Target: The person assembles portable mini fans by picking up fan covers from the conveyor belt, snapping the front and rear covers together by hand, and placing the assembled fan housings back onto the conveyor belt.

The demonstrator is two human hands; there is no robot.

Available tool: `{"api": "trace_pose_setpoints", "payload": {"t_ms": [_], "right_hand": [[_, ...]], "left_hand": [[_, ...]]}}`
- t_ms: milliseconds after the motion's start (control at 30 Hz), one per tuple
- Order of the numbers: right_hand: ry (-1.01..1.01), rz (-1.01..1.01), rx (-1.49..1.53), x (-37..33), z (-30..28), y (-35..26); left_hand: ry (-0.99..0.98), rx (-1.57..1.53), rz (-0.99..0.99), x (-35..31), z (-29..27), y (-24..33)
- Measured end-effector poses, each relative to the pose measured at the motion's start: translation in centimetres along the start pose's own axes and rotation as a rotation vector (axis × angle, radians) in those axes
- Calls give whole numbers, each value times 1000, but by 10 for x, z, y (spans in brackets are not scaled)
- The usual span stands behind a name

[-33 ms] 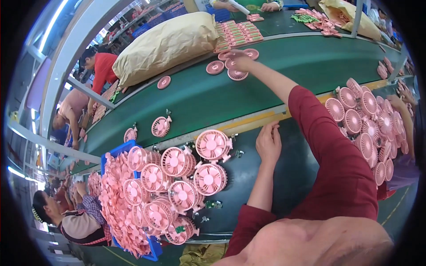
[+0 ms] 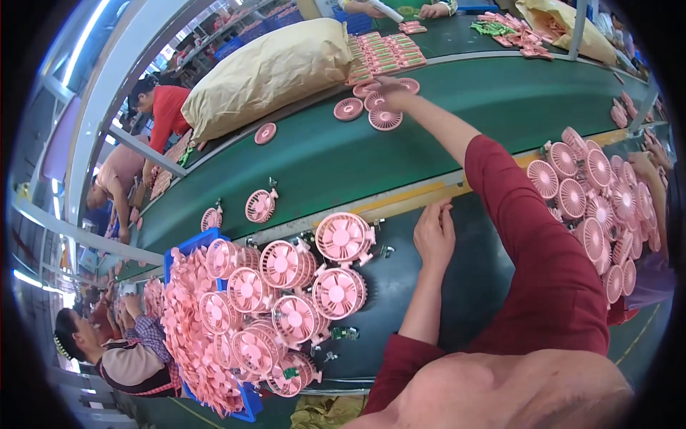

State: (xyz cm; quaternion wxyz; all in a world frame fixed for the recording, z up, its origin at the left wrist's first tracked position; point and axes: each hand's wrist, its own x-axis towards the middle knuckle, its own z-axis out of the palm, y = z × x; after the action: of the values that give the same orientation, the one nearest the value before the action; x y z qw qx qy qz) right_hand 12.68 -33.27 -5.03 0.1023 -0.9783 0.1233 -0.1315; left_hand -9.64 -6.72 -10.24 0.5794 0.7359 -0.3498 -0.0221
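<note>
My right arm stretches across the green conveyor belt (image 2: 314, 154), and my right hand (image 2: 393, 94) is over a cluster of round pink fan grilles (image 2: 386, 119). The hand is slightly blurred, and whether its fingers grip a grille cannot be made out. My left hand (image 2: 434, 230) rests at the near edge of the belt, above the dark work surface (image 2: 386, 314), its fingers loosely extended with nothing visible in them. Left of it stand stacked pink fan housings (image 2: 343, 237) with blades inside. Small green circuit boards (image 2: 346, 333) lie beside these stacks.
A blue bin (image 2: 250, 404) full of pink fan blades (image 2: 196, 336) stands at the left. Pink grilles (image 2: 572, 198) are piled at the right. Beyond the belt lie a large paper sack (image 2: 264, 75) and rows of pink handle parts (image 2: 389, 53). Other people work around the line.
The view has shifted very slightly. My right hand is still over the grilles and my left hand has hardly moved; the fan parts keep their places.
</note>
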Motion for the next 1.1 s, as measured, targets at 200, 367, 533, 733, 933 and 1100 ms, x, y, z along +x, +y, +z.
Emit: {"api": "trace_pose_setpoints", "payload": {"t_ms": [200, 367, 533, 733, 933, 1100], "right_hand": [[-264, 30, 67, 29, 0, 53], [-244, 82, -117, 36, 6, 45], [-60, -24, -19, 21, 23, 77], [-275, -361, 113, -20, 10, 82], [-986, -309, 600, -49, -42, -21], [-74, -346, 259, 8, 8, -7]], "left_hand": [[2, 17, 40, 2, 4, 0], [-17, 7, -39, 4, -1, 1], [-25, -33, -35, 3, 5, 5], [126, -212, -102, 0, 8, -2], [346, -218, -113, 1, -10, -6], [322, -200, -67, 2, 1, 1]]}}
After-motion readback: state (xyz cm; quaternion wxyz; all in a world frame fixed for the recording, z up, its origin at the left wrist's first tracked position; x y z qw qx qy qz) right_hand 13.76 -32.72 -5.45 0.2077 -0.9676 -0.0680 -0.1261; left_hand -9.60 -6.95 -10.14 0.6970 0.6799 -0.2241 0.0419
